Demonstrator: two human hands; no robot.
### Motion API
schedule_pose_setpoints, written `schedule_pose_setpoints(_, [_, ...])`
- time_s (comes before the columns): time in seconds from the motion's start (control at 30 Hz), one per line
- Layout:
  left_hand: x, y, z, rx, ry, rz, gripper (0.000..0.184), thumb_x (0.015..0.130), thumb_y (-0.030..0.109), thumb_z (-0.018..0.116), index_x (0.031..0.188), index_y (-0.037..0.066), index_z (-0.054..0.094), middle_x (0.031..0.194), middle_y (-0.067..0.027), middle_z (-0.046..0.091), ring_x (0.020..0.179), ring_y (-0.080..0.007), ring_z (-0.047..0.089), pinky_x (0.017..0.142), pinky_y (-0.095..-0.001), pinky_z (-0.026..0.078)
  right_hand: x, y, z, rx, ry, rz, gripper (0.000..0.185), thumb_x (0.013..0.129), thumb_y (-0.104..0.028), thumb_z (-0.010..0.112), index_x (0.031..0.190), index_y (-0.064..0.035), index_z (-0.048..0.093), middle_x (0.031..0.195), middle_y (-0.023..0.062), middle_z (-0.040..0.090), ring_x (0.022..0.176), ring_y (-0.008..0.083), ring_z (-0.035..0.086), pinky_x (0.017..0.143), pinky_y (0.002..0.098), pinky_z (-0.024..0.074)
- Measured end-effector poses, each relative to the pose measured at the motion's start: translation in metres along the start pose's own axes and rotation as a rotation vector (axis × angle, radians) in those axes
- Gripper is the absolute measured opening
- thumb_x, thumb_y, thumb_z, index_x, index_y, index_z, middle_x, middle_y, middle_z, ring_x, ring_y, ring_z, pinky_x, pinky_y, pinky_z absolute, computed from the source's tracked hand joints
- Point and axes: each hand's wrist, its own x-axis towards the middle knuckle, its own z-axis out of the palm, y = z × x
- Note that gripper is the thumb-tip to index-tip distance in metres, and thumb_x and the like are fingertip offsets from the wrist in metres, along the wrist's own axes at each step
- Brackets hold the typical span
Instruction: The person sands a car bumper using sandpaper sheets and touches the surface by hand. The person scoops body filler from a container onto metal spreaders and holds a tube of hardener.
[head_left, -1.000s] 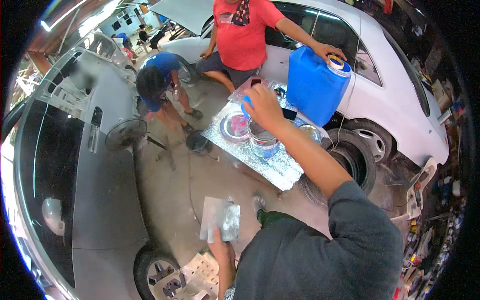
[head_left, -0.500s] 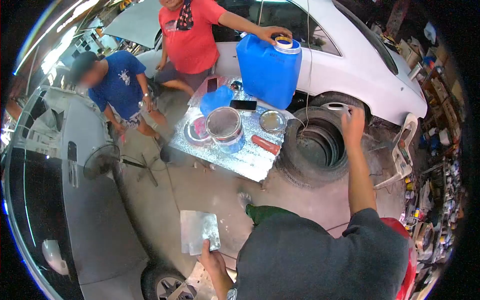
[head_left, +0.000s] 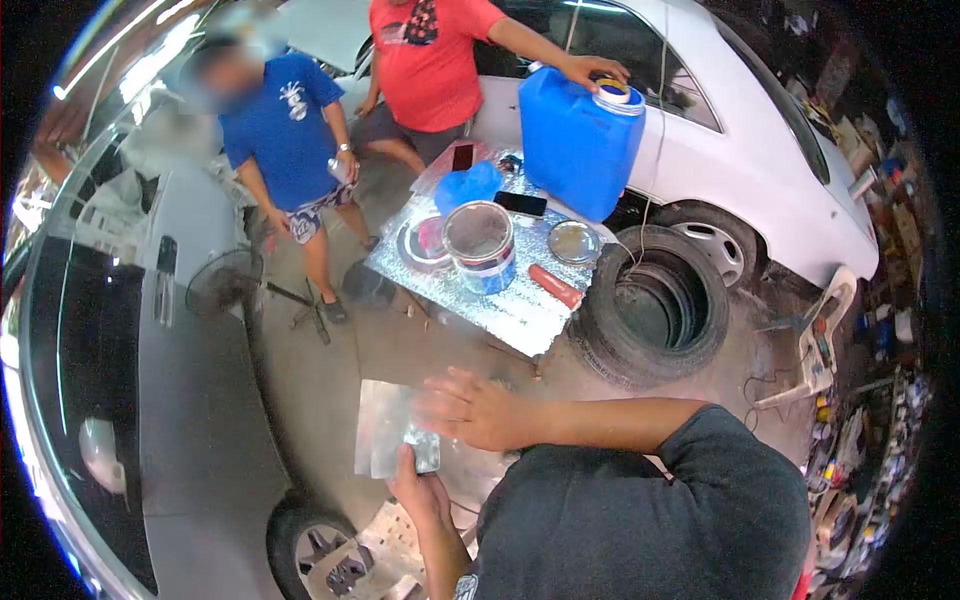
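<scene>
My left hand [head_left: 422, 496] grips a flat grey plate [head_left: 378, 440] at its lower edge, with the thumb on top. Over the plate's right side is my right hand [head_left: 480, 410], its fingers spread and blurred by motion; whether it touches the plate I cannot tell. Beyond my hands, a foil-covered table [head_left: 520, 315] bears an open can [head_left: 485, 255], a blue crumpled item [head_left: 468, 187], a round lid [head_left: 575, 243], a red tool [head_left: 554, 287] and a black phone [head_left: 521, 205].
A person in red [head_left: 435, 85] rests a hand on a blue jug [head_left: 580, 145]. Another in blue [head_left: 285, 130] stands left. Stacked tires [head_left: 665, 350] lie right of the table, a white car [head_left: 770, 180] behind. A grey car [head_left: 215, 430] and a fan [head_left: 225, 283] are at left.
My right hand has moved from over the table, past the tires, down to the plate, and its fingers have opened. The person in blue has straightened up. My left hand still holds the plate.
</scene>
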Motion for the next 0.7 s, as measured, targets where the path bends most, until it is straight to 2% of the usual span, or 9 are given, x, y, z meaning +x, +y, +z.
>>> schedule_pose_setpoints(0.1, [-0.006,-0.002,0.004,0.007,0.009,0.004,0.037,0.099,0.009,0.055,0.133,-0.006,0.048,0.125,-0.0168,0.060,0.110,-0.0261,0.063,0.094,-0.0390,0.053,0.004,-0.005,0.009,0.006,-0.021,-0.048,0.054,0.083,-0.017,0.058,0.137,-0.0148,0.053,0.148,0.0078,0.045,0.137,0.0305,0.040,0.115,0.0564,0.0293])
schedule_pose_setpoints(0.23, [-0.006,0.007,0.019,-0.092,0.062,-0.029,0.037,0.100,0.012,0.055,0.131,-0.006,0.049,0.125,-0.0168,0.060,0.107,-0.0264,0.064,0.090,-0.0370,0.055,-0.008,0.003,0.025,-0.018,-0.046,-0.092,0.046,0.085,-0.020,0.056,0.131,-0.0165,0.059,0.142,0.0064,0.051,0.134,0.0275,0.044,0.113,0.0540,0.0316])
schedule_pose_setpoints(0.27, [0.003,0.005,0.008,-0.114,0.076,-0.100,0.039,0.100,0.017,0.057,0.131,-0.004,0.048,0.123,-0.0161,0.060,0.104,-0.0263,0.065,0.086,-0.0374,0.056,-0.012,0.003,0.021,-0.027,-0.059,-0.080,0.044,0.086,-0.020,0.056,0.129,-0.0165,0.060,0.139,0.0061,0.054,0.132,0.0267,0.047,0.113,0.0531,0.0324])
schedule_pose_setpoints(0.37, [0.019,0.017,0.008,-0.061,0.253,0.030,0.039,0.098,0.017,0.060,0.131,-0.002,0.048,0.120,-0.0145,0.060,0.102,-0.0263,0.065,0.084,-0.0398,0.057,-0.030,0.011,0.006,0.025,-0.165,0.055,0.036,0.090,-0.018,0.054,0.126,-0.0143,0.062,0.128,0.0068,0.061,0.123,0.0255,0.055,0.108,0.0480,0.0383])
schedule_pose_setpoints(0.4, [0.024,0.016,0.006,-0.001,0.277,0.096,0.041,0.092,0.010,0.063,0.129,-0.001,0.049,0.117,-0.0130,0.060,0.099,-0.0254,0.064,0.081,-0.0416,0.058,-0.038,0.012,0.001,0.050,-0.210,0.120,0.034,0.092,-0.017,0.054,0.125,-0.0133,0.062,0.125,0.0073,0.063,0.120,0.0253,0.057,0.106,0.0459,0.0409])
schedule_pose_setpoints(0.5, [0.035,0.015,-0.009,0.184,0.104,0.168,0.045,0.085,0.002,0.062,0.128,-0.001,0.049,0.116,-0.0117,0.060,0.100,-0.0230,0.063,0.085,-0.0376,0.055,-0.057,0.017,-0.024,0.583,-0.248,1.158,0.033,0.096,-0.017,0.055,0.128,-0.0086,0.057,0.121,0.0059,0.063,0.110,0.0225,0.062,0.099,0.0385,0.0467])
schedule_pose_setpoints(0.6, [0.040,0.003,-0.007,0.733,-0.007,0.361,0.046,0.081,0.000,0.061,0.126,0.000,0.051,0.113,-0.0101,0.062,0.100,-0.0198,0.062,0.090,-0.0346,0.050,-0.074,0.035,-0.024,1.320,0.596,1.289,0.033,0.099,-0.018,0.053,0.129,-0.0038,0.054,0.120,0.0066,0.063,0.109,0.0200,0.063,0.094,0.0360,0.0493])
schedule_pose_setpoints(0.7, [0.047,0.001,0.005,0.722,-0.216,0.196,0.037,0.086,-0.001,0.059,0.124,-0.001,0.057,0.119,-0.0079,0.060,0.110,-0.0179,0.055,0.095,-0.0299,0.045,-0.069,0.052,-0.046,1.502,0.863,1.312,0.037,0.097,-0.014,0.055,0.132,-0.0025,0.051,0.121,0.0045,0.062,0.110,0.0180,0.062,0.095,0.0364,0.0489])
